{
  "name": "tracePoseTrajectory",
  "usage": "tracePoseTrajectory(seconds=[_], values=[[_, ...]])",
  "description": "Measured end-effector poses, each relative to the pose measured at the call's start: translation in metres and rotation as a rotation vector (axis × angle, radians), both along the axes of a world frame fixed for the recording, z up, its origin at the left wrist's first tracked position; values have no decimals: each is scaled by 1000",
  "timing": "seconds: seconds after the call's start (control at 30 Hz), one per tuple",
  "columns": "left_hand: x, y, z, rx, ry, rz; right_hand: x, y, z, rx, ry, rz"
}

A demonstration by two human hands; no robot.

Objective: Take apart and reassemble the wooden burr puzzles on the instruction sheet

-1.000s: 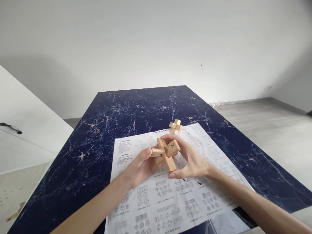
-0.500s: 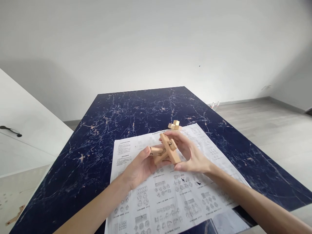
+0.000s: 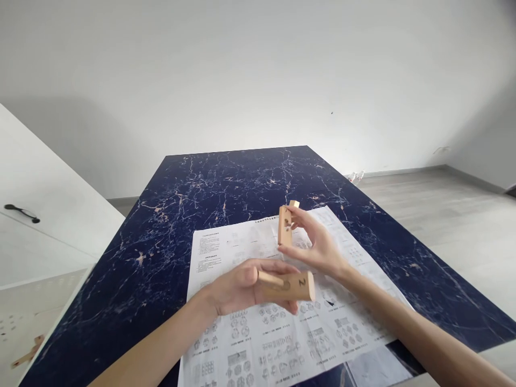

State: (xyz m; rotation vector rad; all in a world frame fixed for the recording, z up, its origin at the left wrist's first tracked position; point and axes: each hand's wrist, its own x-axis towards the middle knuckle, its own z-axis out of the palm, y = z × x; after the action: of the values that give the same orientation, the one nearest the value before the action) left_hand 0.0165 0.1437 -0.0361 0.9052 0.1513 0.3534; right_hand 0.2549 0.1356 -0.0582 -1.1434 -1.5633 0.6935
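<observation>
Two hands are now holding separate wooden parts, no longer gripping one crossed assembly between them as in the earlier frames. The right hand (image 3: 320, 242) is pinching a wooden piece (image 3: 284, 234) by its two ends, thumb below and a fingertip above; that piece is standing nearly upright in view, and its cut-out middle is showing. It is hanging farther up the view than half a second ago, over the far part of the printed sheet (image 3: 258, 236). The left hand (image 3: 242, 282) is curling around a wooden bar (image 3: 302, 286), whose end marked "2" is now pointing right, while the thumb is pressing on a slimmer wooden piece (image 3: 269, 278) that is meeting the bar at an angle. This hand is lying nearer the person, over the sheet's middle. Behind the right hand, the small block cluster (image 3: 294, 204) is now mostly hiding, only one pale end peeking out. The sheet itself is staying flat on the dark blue marbled table (image 3: 226, 183).
</observation>
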Motion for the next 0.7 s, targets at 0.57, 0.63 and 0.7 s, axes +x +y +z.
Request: tracePoseTrajectory(seconds=[0.57, 0.63, 0.7], values=[[2, -1, -2, -14, -63, 257, -5, -5, -10, 182, -587, 287], [3, 1, 0, -81, -56, 414, -6, -8, -9, 125, -576, 231], [4, 3, 1, -140, -41, 525, -8, -11, -5, 85, -536, 175]])
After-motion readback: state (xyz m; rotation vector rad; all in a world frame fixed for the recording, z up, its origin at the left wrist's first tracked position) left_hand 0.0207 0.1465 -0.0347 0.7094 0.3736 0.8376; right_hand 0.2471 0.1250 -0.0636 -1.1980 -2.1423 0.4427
